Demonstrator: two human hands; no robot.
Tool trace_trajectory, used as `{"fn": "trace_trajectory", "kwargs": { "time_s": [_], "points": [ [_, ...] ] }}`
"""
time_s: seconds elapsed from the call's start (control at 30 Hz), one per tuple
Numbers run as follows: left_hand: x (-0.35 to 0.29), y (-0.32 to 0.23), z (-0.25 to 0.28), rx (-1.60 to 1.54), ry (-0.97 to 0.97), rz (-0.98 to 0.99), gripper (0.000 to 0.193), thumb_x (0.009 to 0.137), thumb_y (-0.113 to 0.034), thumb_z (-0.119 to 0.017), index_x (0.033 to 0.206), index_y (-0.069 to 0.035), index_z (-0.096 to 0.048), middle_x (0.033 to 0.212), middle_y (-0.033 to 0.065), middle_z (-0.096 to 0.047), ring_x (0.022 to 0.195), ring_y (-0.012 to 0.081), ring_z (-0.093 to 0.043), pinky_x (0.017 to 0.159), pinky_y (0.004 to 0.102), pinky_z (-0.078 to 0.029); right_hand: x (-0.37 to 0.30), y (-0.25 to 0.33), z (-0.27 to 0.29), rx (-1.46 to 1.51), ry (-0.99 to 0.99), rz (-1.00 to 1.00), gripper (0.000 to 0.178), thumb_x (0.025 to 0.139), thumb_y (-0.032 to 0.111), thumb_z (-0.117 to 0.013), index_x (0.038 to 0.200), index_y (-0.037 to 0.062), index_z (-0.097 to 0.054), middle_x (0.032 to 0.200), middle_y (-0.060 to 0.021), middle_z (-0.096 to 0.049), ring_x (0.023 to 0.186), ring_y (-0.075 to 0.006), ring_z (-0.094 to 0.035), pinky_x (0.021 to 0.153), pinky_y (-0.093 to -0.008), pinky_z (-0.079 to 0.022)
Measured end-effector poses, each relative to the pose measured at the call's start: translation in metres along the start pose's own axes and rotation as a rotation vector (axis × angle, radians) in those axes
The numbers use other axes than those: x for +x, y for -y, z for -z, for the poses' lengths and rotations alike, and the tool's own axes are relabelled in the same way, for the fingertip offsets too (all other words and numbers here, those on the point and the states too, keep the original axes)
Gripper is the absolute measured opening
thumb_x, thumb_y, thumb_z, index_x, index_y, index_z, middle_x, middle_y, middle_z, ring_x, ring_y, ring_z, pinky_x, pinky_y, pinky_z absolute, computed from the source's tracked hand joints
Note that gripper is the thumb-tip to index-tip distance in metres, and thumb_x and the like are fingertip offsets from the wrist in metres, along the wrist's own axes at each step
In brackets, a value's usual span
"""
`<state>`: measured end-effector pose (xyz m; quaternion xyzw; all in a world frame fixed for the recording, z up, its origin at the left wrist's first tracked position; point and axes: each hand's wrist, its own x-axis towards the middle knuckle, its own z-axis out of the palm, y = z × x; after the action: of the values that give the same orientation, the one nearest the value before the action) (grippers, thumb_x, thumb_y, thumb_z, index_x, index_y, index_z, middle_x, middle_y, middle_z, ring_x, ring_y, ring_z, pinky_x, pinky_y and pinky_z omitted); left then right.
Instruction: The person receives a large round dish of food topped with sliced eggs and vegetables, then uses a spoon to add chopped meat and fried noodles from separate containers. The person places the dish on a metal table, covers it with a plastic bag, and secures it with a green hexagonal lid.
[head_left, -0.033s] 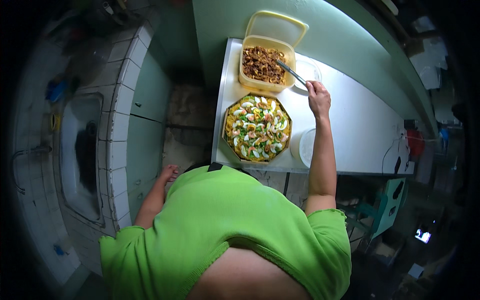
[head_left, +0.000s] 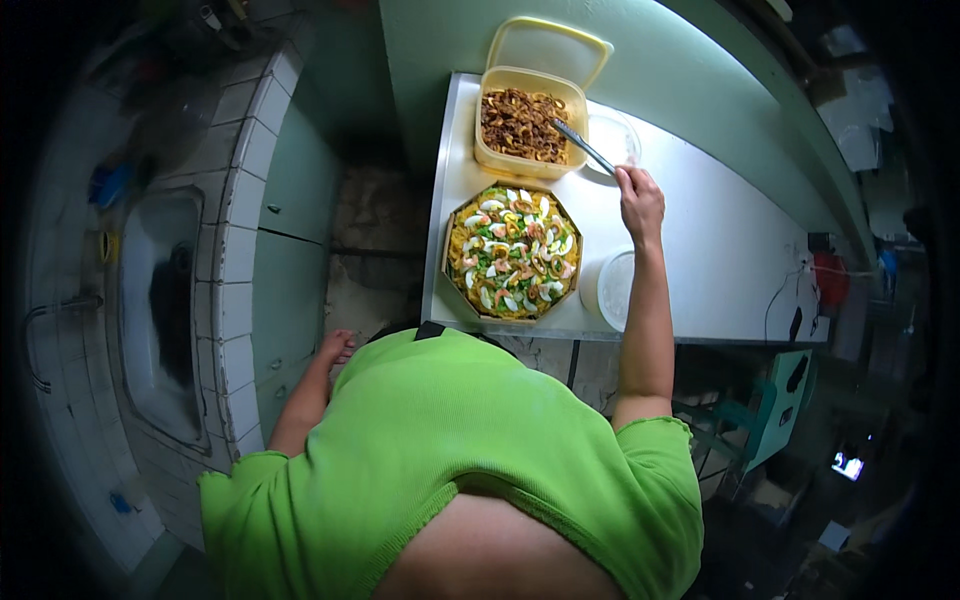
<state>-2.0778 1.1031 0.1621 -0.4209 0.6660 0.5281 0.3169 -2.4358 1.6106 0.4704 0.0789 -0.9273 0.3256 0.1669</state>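
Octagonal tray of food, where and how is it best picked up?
Likely hold the octagonal tray by its outer walls, one hand from the left, one from the right: it is wide, and food spreads nearly to its rim. The right hand would first need to release the dark utensil.

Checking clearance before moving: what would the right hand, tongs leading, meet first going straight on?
Probably the brown food in the yellow tub; the tongs point into it, though depth is unclear.
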Motion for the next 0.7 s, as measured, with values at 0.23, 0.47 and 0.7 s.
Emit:
{"fn": "trace_trajectory", "kwargs": {
  "time_s": [0.23, 0.47, 0.7],
  "points": [
    [0.010, 0.002, -0.001, 0.164, 0.004, -0.024, 0.033, 0.090, -0.041, -0.054, 0.113, -0.018, -0.056, 0.092, 0.0000, -0.063, 0.064, 0.0146, -0.058, 0.056, 0.0332, -0.045, -0.154, -0.031, 0.068, 0.090, 0.070, -0.171, 0.015, 0.089, 0.015, -0.060, 0.094, 0.0027, -0.068, 0.078, -0.0102, -0.060, 0.071, -0.0211, -0.060, 0.065, -0.0325, -0.046],
    [0.001, -0.069, -0.025, 0.142, 0.020, -0.036, 0.032, 0.091, -0.041, -0.053, 0.112, -0.017, -0.057, 0.090, -0.0011, -0.063, 0.065, 0.0121, -0.057, 0.057, 0.0309, -0.044, -0.190, -0.043, 0.073, -0.136, 0.053, -0.144, 0.013, 0.089, 0.015, -0.058, 0.099, 0.0094, -0.066, 0.087, -0.0092, -0.060, 0.075, -0.0290, -0.062, 0.066, -0.0379, -0.048],
    [-0.008, -0.081, -0.048, 0.137, 0.059, -0.088, 0.031, 0.092, -0.039, -0.052, 0.115, -0.018, -0.057, 0.091, -0.0013, -0.063, 0.065, 0.0111, -0.058, 0.058, 0.0309, -0.045, -0.195, -0.048, 0.067, -0.302, 0.028, 0.000, 0.015, 0.089, 0.015, -0.059, 0.102, 0.0111, -0.065, 0.089, -0.0085, -0.059, 0.081, -0.0287, -0.061, 0.069, -0.0398, -0.048]
  ]
}}
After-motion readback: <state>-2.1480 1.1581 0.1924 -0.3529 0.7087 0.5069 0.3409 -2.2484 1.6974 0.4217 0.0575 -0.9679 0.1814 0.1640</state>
